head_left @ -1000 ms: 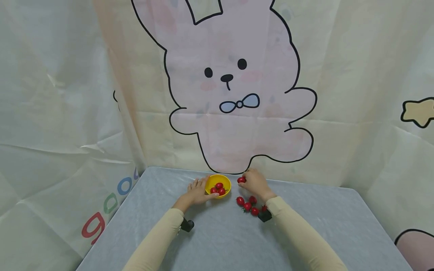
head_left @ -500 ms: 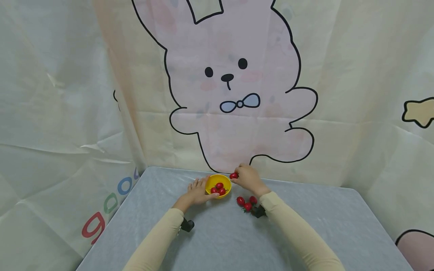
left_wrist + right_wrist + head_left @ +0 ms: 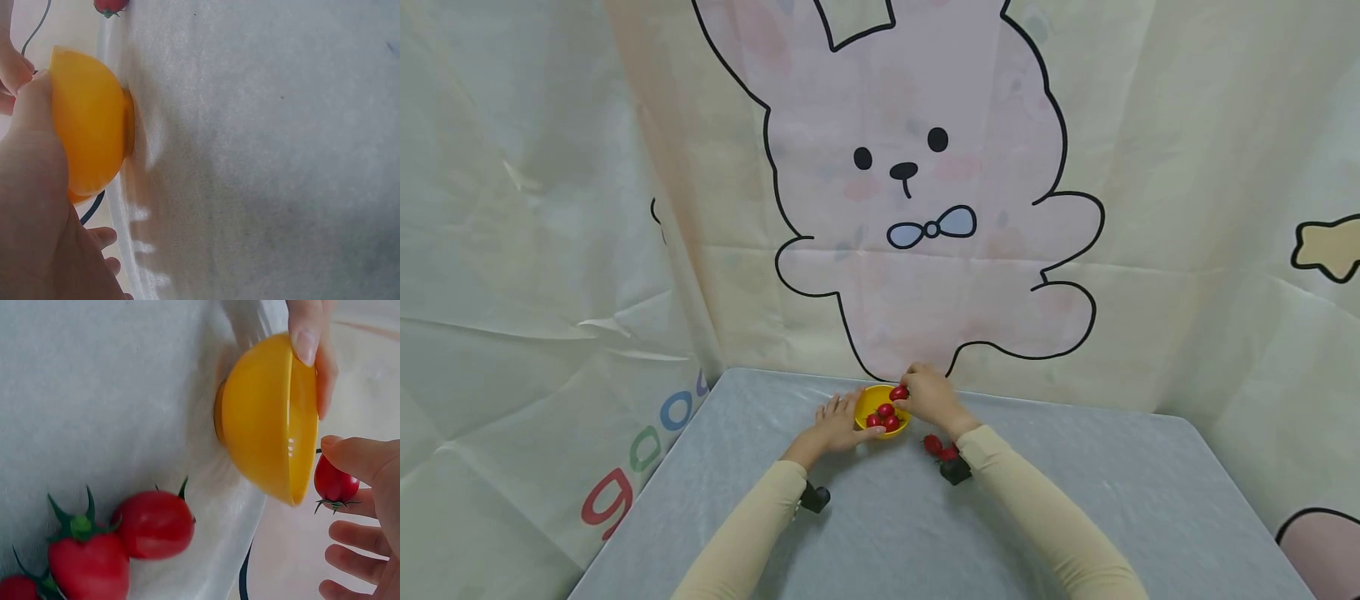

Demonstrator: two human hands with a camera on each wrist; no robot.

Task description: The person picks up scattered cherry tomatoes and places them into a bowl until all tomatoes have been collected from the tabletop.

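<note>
Your right hand (image 3: 927, 395) pinches a tomato (image 3: 336, 481) between thumb and forefinger; the other three fingers of that hand are half bent and apart from it. The tomato sits above the right part of the bowl's rim, green sepals facing right; contact with the rim cannot be made out.

Your left hand (image 3: 832, 425) grips the bowl (image 3: 262, 419) at its left side: thumb along the near rim, forefinger round the far left side, remaining fingers spread away from it. The bowl is yellow, upright, and stands on the table (image 3: 880, 537) near its far edge. Inside you have three tomatoes visible, grouped low in the bowl.

Loose tomatoes (image 3: 156, 525) lie on the table, right of the bowl and nearer to you. The right wrist view shows three, clustered close together, one cut off by the view's edge; from the head, your right wrist camera (image 3: 956, 472) covers part of the group. A second black camera (image 3: 815, 499) sits at your left wrist. Both sleeves (image 3: 745, 529) are pale yellow. Beyond the table hangs a cream backdrop (image 3: 1210, 125) printed with a pink rabbit (image 3: 895, 279) wearing a blue bow tie (image 3: 931, 229).
</note>
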